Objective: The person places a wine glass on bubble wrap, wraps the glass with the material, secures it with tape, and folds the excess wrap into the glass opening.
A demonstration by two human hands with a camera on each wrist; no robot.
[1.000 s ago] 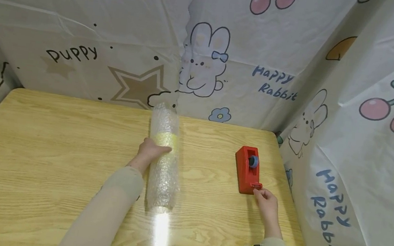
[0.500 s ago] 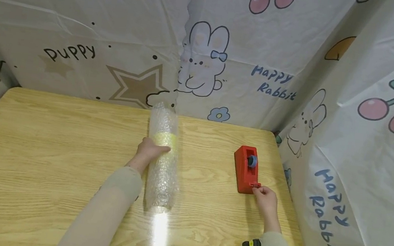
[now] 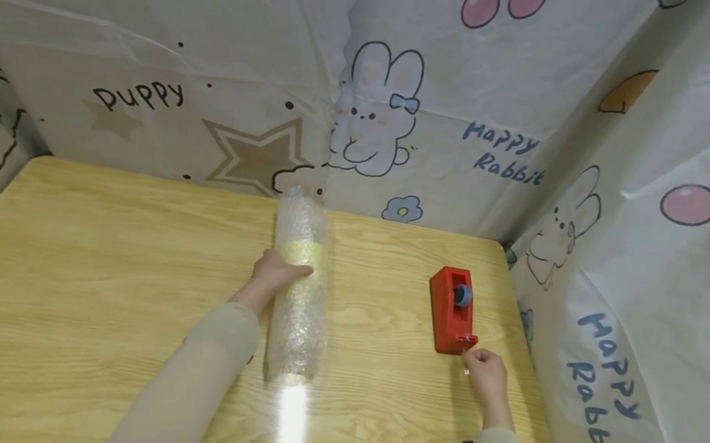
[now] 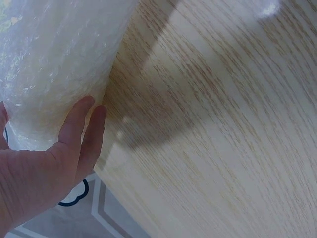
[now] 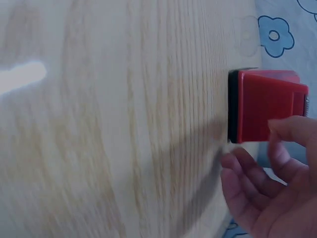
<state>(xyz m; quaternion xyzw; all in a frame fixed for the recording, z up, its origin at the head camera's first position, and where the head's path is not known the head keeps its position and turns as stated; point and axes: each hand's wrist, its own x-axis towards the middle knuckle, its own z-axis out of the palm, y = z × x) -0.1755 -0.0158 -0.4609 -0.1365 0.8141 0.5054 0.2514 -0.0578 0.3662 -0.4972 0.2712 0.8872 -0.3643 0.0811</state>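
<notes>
Left of the tape dispenser (image 3: 447,323), the left grip (image 3: 272,272) holds a bubble-wrapped roll (image 3: 298,322); at the dispenser's near end, the right grip (image 3: 488,375) pinches a tape strip (image 3: 467,371).

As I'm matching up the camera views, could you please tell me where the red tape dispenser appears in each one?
Head: the red tape dispenser stands right of centre, just beyond the right hand.
Left wrist: not in this picture.
Right wrist: near the right edge, partly behind the right hand.
Shared landmark: the wood-grain table.
</notes>
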